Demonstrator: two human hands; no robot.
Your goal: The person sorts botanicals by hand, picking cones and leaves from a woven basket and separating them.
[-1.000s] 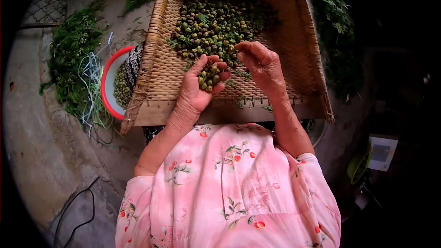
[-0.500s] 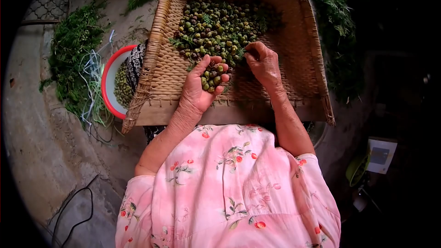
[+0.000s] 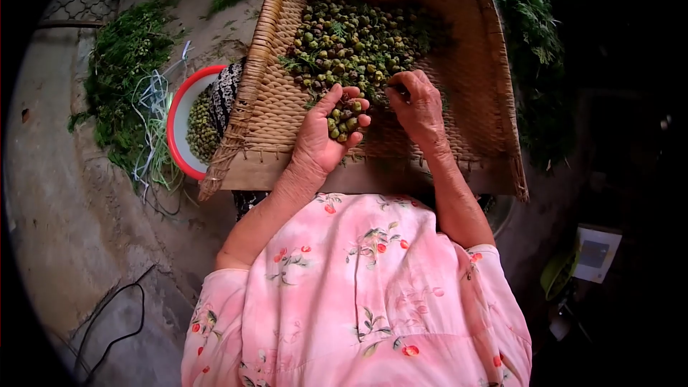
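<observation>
While the left hand (image 3: 319,135) lies palm up, its fingers curl around a handful of round green fruits (image 3: 342,127), the thumb pointing up alongside them. Just right of those fingertips, the right hand (image 3: 421,109) shows its back, thumb and forefinger bent toward each other; I cannot tell whether they meet or pinch anything. One second earlier a gap showed between that thumb and forefinger, whereas the left hand's load looks much the same. Directly beyond both sets of fingers spreads a heap of fruits (image 3: 351,44), with green sprigs (image 3: 337,28) among them, in a woven basket (image 3: 261,50). Basket and hands now sit a little farther right in the view. Farther off, left of the left fingers, a red-rimmed basin (image 3: 173,122) holds more fruits, patterned cloth (image 3: 228,91) overlapping it. Past the basin are pale strings (image 3: 152,97) and a leafy pile (image 3: 122,75); well right of the right fingers, other greenery (image 3: 527,25) lies outside the basket.
</observation>
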